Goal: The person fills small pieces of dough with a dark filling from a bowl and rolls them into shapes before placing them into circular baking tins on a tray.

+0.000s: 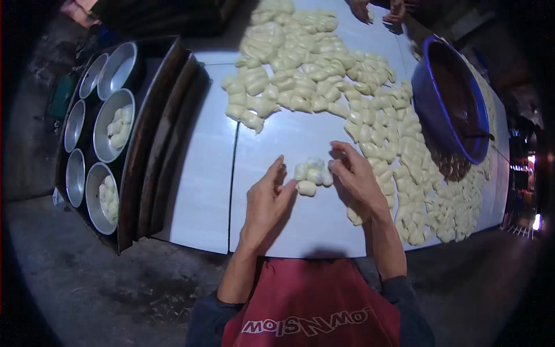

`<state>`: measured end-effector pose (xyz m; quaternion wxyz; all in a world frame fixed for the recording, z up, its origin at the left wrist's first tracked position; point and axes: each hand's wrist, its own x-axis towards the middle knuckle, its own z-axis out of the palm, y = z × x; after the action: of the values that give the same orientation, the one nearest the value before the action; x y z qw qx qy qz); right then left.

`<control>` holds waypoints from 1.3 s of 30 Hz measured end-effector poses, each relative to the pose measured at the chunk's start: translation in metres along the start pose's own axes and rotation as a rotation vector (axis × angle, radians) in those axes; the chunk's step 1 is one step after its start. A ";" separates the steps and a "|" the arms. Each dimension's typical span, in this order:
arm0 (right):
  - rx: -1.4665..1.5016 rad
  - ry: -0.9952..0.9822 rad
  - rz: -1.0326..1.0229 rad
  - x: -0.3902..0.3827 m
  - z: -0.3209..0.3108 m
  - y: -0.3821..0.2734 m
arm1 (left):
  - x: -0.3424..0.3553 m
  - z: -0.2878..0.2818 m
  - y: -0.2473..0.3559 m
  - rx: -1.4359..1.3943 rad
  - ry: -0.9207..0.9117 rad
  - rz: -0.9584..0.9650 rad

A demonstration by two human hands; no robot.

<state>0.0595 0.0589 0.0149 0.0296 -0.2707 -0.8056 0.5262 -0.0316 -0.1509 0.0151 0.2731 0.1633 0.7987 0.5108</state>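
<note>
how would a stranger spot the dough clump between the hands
Find the white table, with the left hand and right hand over its near part. Between those hands lies a small cluster of pale dough pieces. Only a handful of pieces, it sits apart from the broad dough spread beyond it and to its right.

Dark navy sleeves point(407, 303), ending partway down arm; forearms point(240, 267) bare. Left hand point(265, 202), right hand point(359, 179) bare too. Red garment point(312, 289) over front, large white lettering point(289, 327) across.
</note>
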 end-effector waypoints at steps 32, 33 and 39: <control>0.886 0.017 -0.093 0.114 0.048 -0.020 | 0.157 -0.013 0.020 0.568 0.165 0.806; 0.802 0.050 -0.070 0.112 0.043 -0.015 | 0.160 -0.016 0.020 0.586 0.084 0.820; 0.890 0.111 -0.004 0.065 0.007 -0.036 | 0.144 -0.043 0.000 0.620 0.011 0.633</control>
<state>-0.0132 0.0726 0.0273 0.1875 -0.2580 -0.4985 0.8061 -0.1725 -0.1040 -0.0097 0.0371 0.4713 0.8263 0.3062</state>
